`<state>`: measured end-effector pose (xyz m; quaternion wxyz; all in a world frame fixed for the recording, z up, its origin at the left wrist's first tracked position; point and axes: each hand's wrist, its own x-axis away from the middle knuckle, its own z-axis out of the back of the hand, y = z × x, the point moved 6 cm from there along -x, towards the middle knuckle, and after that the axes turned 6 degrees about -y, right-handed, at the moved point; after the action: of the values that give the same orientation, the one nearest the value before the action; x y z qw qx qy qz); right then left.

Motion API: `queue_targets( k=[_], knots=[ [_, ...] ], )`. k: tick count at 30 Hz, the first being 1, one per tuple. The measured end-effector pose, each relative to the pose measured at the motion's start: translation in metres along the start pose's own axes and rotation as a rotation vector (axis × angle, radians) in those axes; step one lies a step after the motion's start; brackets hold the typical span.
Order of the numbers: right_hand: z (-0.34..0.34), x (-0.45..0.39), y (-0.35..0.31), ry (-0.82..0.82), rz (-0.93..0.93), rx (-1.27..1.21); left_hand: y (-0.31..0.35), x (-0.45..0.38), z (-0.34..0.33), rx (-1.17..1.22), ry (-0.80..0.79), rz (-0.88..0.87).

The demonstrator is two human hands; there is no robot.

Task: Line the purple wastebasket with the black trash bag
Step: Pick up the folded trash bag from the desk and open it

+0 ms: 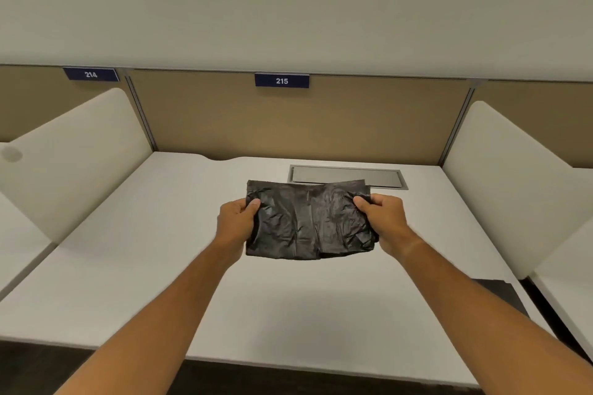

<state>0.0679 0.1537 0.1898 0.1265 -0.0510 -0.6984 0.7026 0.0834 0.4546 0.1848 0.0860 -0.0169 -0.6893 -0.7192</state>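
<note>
While the black trash bag is folded flat above the desk, left hand and right hand pinch its side edges; pull apart, find the mouth. Purple wastebasket isn't visible.

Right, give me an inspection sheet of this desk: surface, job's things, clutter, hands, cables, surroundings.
Surface: white desk, bare apart from a closed metal hatch at the back.
Job's things: black trash bag, still folded, held above the desk; purple wastebasket not in view.
Clutter: nothing seen.
Hands: left hand and right hand each pinch one side of the bag.
Cables: nothing seen.
Surroundings: tan back panel with label 215, label 214 on the neighbouring bay, white side dividers.
</note>
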Motion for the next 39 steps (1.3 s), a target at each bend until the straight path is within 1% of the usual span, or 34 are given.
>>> queue_targets(
  k=[5, 7, 8, 11, 12, 13, 14, 16, 18, 19, 21, 23, 26, 31, 35, 39],
  knots=[
    [0.017, -0.007, -0.003, -0.021, -0.042, 0.029, -0.005, -0.007, 0.014, 0.034, -0.001, 0.073],
    [0.014, -0.006, -0.005, -0.041, -0.045, 0.018, -0.006, -0.006, 0.015, 0.004, 0.029, 0.085],
    [0.013, -0.005, -0.007, -0.05, -0.043, 0.011, -0.005, -0.006, 0.017, -0.048, 0.078, 0.084],
    [0.009, -0.003, -0.013, -0.085, -0.024, -0.013, 0.004, 0.005, 0.023, -0.212, 0.307, 0.109],
    [0.006, -0.002, -0.016, -0.1, -0.017, -0.008, 0.01, 0.011, 0.018, -0.23, 0.343, 0.093],
    [0.002, -0.001, -0.018, -0.116, -0.006, 0.007, 0.017, 0.015, 0.01, -0.232, 0.334, 0.062],
    [-0.004, 0.001, -0.019, -0.132, 0.008, 0.032, 0.023, 0.017, -0.003, -0.211, 0.274, 0.033],
    [-0.016, 0.004, -0.021, -0.172, 0.036, 0.083, 0.028, 0.021, -0.039, -0.139, 0.044, -0.002],
    [-0.028, 0.01, -0.021, -0.232, 0.047, 0.103, 0.032, 0.031, -0.072, -0.115, -0.176, -0.026],
    [-0.033, 0.013, -0.021, -0.268, 0.044, 0.102, 0.033, 0.034, -0.084, -0.106, -0.248, -0.034],
    [-0.04, 0.017, -0.02, -0.34, 0.028, 0.082, 0.034, 0.038, -0.1, -0.092, -0.319, -0.055],
    [-0.042, 0.02, -0.02, -0.39, -0.002, 0.039, 0.034, 0.04, -0.105, -0.084, -0.326, -0.071],
    [-0.04, 0.02, -0.02, -0.414, -0.05, -0.037, 0.034, 0.039, -0.107, -0.079, -0.315, -0.078],
    [-0.037, 0.02, -0.021, -0.416, -0.025, 0.012, 0.037, 0.04, -0.112, -0.156, -0.292, -0.117],
    [-0.029, 0.016, -0.024, -0.34, 0.001, 0.027, 0.039, 0.031, -0.103, -0.222, -0.192, -0.139],
    [0.013, 0.003, -0.025, -0.192, 0.003, 0.088, 0.038, 0.012, -0.06, -0.178, -0.06, -0.088]
  ],
)
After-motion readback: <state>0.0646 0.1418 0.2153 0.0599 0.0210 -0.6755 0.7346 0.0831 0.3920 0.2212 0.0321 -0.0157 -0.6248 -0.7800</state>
